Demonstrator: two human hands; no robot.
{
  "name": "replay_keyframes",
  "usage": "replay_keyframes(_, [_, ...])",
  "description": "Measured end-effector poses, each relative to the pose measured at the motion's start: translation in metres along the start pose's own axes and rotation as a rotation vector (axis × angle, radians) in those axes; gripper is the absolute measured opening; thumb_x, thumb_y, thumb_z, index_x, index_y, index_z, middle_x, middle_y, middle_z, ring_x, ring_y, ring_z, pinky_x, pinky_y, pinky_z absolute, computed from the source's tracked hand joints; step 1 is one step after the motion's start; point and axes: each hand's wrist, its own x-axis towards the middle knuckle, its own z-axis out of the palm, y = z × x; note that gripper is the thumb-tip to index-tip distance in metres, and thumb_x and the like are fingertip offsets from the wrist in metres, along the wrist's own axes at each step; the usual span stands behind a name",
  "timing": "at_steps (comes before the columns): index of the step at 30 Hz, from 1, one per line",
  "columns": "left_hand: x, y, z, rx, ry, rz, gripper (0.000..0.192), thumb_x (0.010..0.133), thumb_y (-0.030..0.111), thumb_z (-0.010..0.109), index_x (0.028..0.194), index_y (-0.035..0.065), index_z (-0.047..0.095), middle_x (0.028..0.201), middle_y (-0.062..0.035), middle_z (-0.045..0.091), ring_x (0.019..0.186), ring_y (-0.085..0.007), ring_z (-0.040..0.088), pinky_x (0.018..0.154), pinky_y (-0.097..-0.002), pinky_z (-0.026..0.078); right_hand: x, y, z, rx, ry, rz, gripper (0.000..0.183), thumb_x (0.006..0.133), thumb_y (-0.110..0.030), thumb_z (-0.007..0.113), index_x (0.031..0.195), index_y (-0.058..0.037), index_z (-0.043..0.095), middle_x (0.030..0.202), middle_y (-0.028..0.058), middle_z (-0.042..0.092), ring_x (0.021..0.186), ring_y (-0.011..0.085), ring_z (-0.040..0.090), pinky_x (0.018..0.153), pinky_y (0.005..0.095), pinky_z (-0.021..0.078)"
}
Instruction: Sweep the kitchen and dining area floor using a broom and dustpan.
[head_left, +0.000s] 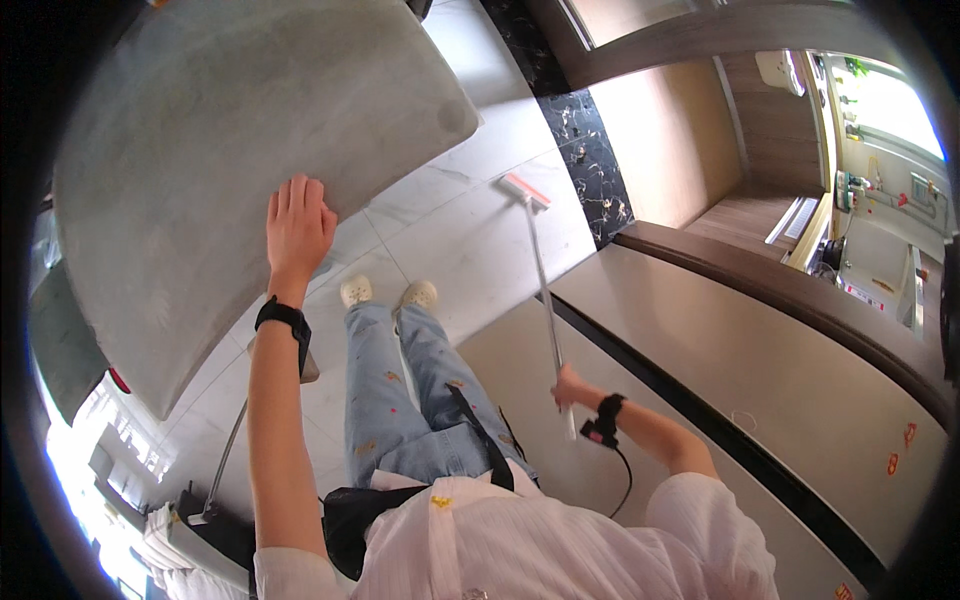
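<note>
My right hand (574, 388) grips the upper part of the metal pole (546, 292) of a floor squeegee. Its white and pink head (526, 192) rests on the pale tiles ahead of me. My left hand (301, 221) lies over the near edge area of a grey tabletop (225, 127), its fingers close together and bent. Whether anything is under the left palm is hidden.
Pale marble-look tiles (457, 247) cover the floor, with a black marble threshold strip (585, 165) at a doorway. A beige panel with a black band (675, 405) stands along my right. Another long-handled tool (225, 457) is at lower left, beside a dark green chair back (64, 337).
</note>
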Motion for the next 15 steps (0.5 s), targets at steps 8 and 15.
replay_keyframes(8, [-0.005,-0.003,-0.003,-0.057,0.087,0.046,0.014,0.076,0.01,0.052,0.088,0.0066,0.047,0.094,-0.0092,0.048,0.088,-0.0269,0.048,0.076,-0.0378,0.04,-0.135,-0.008,0.04,0.215,-0.269,-0.001,0.026,0.08,-0.011,0.056,0.094,-0.0005,0.037,0.067,0.0126,0.055,0.055,0.0248,0.058,0.046,0.0384,0.0494])
replay_keyframes(15, [-0.087,-0.004,-0.068,-0.306,0.142,-0.062,0.014,0.077,0.007,0.053,0.09,0.0078,0.049,0.101,-0.0081,0.05,0.096,-0.0275,0.048,0.083,-0.0398,0.037,-0.122,-0.004,0.007,0.578,-0.051,-0.199,0.011,0.08,-0.01,0.052,0.076,-0.0002,0.052,0.056,0.0071,0.05,0.043,0.018,0.05,0.035,0.0349,0.0423])
